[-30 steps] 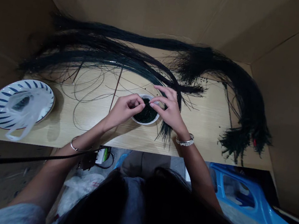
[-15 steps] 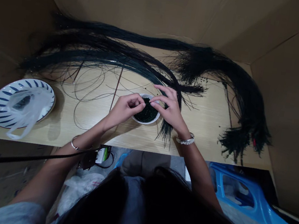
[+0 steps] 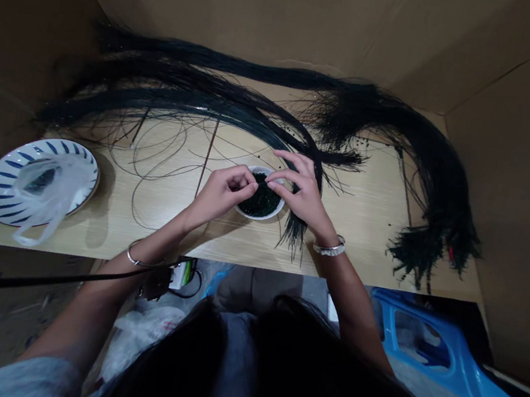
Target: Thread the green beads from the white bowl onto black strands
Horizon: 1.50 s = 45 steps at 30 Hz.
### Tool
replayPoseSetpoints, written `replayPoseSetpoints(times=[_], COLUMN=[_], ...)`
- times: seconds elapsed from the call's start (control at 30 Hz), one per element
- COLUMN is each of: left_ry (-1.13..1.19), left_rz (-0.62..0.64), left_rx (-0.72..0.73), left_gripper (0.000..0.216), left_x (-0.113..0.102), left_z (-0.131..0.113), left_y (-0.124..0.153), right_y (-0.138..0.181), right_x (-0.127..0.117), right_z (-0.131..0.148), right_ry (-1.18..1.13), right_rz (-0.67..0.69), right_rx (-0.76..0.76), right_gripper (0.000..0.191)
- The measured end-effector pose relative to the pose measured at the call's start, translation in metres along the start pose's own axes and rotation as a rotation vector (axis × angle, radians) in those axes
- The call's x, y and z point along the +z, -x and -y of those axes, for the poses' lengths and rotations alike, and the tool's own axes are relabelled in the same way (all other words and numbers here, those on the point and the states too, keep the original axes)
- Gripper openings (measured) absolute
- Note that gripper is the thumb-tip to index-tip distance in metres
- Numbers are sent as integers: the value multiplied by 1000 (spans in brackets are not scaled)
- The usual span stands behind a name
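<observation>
A small white bowl point(image 3: 273, 210) full of dark beads sits near the front middle of a light wooden table point(image 3: 373, 208). My left hand point(image 3: 220, 193) hovers at the bowl's left rim with its fingers pinched together on something too small to name. My right hand point(image 3: 304, 194) is at the bowl's right rim, thumb and forefinger pinched over the beads, the other fingers spread. A bundle of dark thin strands point(image 3: 238, 111) runs under my right hand, and its frayed end point(image 3: 292, 236) hangs toward the table's front edge.
More dark strand bundles point(image 3: 436, 184) curve across the back and right of the table, inside brown cardboard walls point(image 3: 283, 9). A blue-striped plate point(image 3: 5, 170) holding a clear plastic bag point(image 3: 44, 192) sits at the left. A blue plastic stool point(image 3: 446, 351) stands below right.
Almost nothing: both hands stay pinched over the bowl, with only slight shifts of the fingers and of the view.
</observation>
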<state>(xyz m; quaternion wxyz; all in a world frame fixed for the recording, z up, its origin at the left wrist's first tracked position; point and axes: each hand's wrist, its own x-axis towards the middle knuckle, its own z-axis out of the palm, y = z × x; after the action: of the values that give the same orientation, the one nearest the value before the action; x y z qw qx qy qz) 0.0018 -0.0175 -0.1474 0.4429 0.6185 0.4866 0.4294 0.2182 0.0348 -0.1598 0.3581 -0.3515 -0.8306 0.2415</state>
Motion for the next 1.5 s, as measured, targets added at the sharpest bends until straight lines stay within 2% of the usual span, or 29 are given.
replayPoseSetpoints(times=[0.27, 0.57, 1.17, 1.5], left_ry=[-4, 3, -6, -18], left_rz=[-7, 0, -5, -3], left_rx=[1, -4, -10, 9], left_gripper=[20, 20, 20, 19], left_x=[0, -1, -1, -1], left_z=[0, 0, 0, 2], left_y=[0, 0, 1, 1], right_y=[1, 0, 0, 0], right_x=[0, -2, 0, -1], right_z=[0, 4, 0, 3], right_ry=[2, -21, -20, -28], right_rz=[-31, 2, -7, -8], right_rx=[-29, 23, 10, 21], right_gripper=[25, 26, 25, 30])
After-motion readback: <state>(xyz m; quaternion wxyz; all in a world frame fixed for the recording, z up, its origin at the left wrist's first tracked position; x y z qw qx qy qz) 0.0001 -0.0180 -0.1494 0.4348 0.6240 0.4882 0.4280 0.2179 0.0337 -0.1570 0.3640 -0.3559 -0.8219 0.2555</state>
